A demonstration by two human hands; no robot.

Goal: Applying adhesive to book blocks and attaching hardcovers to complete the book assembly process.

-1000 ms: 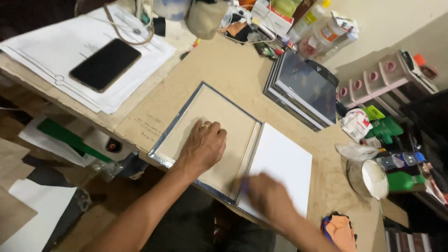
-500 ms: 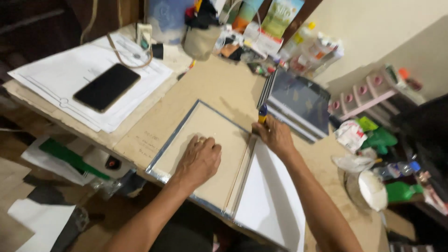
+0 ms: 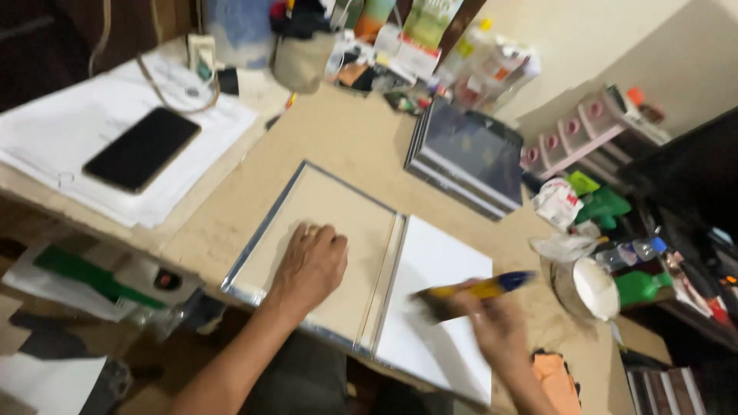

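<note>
Two bare hands are working over a tan worktop (image 3: 361, 138). The left hand (image 3: 311, 265) is pressing flat, fingers spread, on a beige board (image 3: 338, 223) edged in silver. The right hand (image 3: 496, 327), blurred, is pinching a yellow-and-blue brush (image 3: 480, 290) above the white panel (image 3: 438, 307) lying just beside the board. A green-labelled package (image 3: 427, 19) is standing at the far edge; pink holders (image 3: 584, 131) are sitting to the right.

Head view: looks steeply down from above the worktop (image 3: 361, 138), close over it.
Shared: single view only.
</note>
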